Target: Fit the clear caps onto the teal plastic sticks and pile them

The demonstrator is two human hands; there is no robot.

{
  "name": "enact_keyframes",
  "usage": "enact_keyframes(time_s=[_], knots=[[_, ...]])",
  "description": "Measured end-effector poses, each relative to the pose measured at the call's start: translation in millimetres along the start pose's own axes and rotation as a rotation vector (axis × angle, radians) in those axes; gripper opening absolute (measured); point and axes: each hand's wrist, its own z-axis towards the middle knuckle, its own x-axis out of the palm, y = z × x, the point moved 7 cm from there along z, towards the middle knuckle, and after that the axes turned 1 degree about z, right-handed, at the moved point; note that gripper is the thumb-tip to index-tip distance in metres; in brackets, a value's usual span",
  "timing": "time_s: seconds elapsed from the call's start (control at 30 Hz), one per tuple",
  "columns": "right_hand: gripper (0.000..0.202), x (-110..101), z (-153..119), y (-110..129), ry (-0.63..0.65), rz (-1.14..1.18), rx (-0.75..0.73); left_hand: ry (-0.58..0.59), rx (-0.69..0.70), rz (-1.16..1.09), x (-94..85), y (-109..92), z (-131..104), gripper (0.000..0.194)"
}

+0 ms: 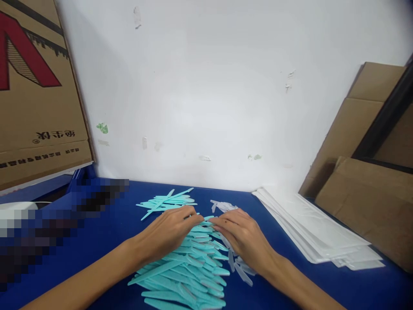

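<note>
Over the top of a large pile of turquoise eyebrow razors point(183, 275), both hands meet fingertip to fingertip. My left hand point(172, 226) is closed in a pinch on one turquoise eyebrow razor point(207, 222). At that razor's other end, the fingers of my right hand point(240, 230) are pinched together; whether they also hold a small clear cover is hidden. Translucent blade covers point(240, 271) lie beside and partly under my right hand, with more covers point(223, 206) just behind it. Beyond my left hand is a smaller heap of turquoise razors point(167, 201), lying crosswise.
A blue table surface point(106, 241) runs back to a white wall point(206, 94). White flat sheets or bags point(316, 228) are stacked at right, next to brown cardboard point(364, 206). A large printed carton point(41, 99) stands at left. The left edge is partly pixelated.
</note>
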Motion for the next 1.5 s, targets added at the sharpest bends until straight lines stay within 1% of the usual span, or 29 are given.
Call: enact_keyframes(time_s=[0.1,0.2,0.33,0.4,0.47,0.5,0.57,0.67,0.77,0.83,0.87,0.93,1.03,1.13,1.2,1.3,1.4,1.5], knots=[[0.024,-3.0,-0.4,7.1,-0.048,0.013,-0.014,-0.062,0.052,0.010,-4.3,-10.6,-0.7,0.036],[0.025,-5.7,-0.9,9.7,-0.082,0.039,-0.011,-0.110,0.066,-0.003,-7.5,-15.0,-1.1,0.037],[0.027,-6.2,1.3,9.8,-0.056,0.033,-0.024,-0.099,0.044,0.001,-7.2,-13.3,1.1,0.038],[0.025,-8.1,3.8,3.3,-0.031,-0.003,0.004,-0.098,0.034,0.014,-8.0,-8.0,2.6,0.039],[0.024,-12.9,5.3,-12.8,-0.019,-0.060,0.088,-0.107,0.009,0.048,-9.7,3.8,3.2,0.043],[0.023,-16.3,4.9,-24.2,-0.019,-0.095,0.143,-0.113,-0.022,0.074,-10.7,13.1,2.7,0.046],[0.021,-20.7,2.0,-48.5,0.017,-0.195,0.222,-0.100,-0.096,0.126,-10.6,35.8,0.0,0.047],[0.018,-20.3,-5.4,-81.1,0.127,-0.294,0.285,-0.053,-0.230,0.200,-8.5,72.0,-8.1,0.041],[0.018,-14.9,-11.1,-94.7,0.200,-0.323,0.277,0.022,-0.317,0.250,-4.2,94.6,-16.0,0.044],[0.019,-9.0,-13.4,-94.3,0.226,-0.325,0.256,0.071,-0.350,0.258,-1.1,100.3,-19.0,0.048],[0.020,-5.3,-14.5,-92.7,0.237,-0.323,0.241,0.089,-0.356,0.254,-0.1,100.7,-19.6,0.048],[0.023,2.6,-17.3,-88.8,0.253,-0.305,0.199,0.100,-0.346,0.237,0.5,97.8,-18.8,0.042],[0.028,13.3,-22.8,-86.6,0.270,-0.278,0.152,0.068,-0.320,0.200,-1.8,90.2,-15.3,0.031],[0.030,19.1,-25.9,-89.1,0.286,-0.276,0.160,0.058,-0.271,0.107,-1.7,78.9,-11.3,0.027],[0.028,19.7,-24.7,-89.3,0.292,-0.272,0.174,0.077,-0.237,0.009,0.3,69.7,-9.2,0.026],[0.027,17.7,-19.4,-86.5,0.300,-0.271,0.187,0.132,-0.242,-0.095,4.0,59.0,-7.7,0.023],[0.027,13.2,-14.3,-82.8,0.290,-0.313,0.184,0.179,-0.259,-0.112,6.8,53.2,-6.9,0.018],[0.027,6.3,-11.8,-81.5,0.238,-0.362,0.197,0.199,-0.269,-0.084,9.4,52.5,-6.5,0.018]])
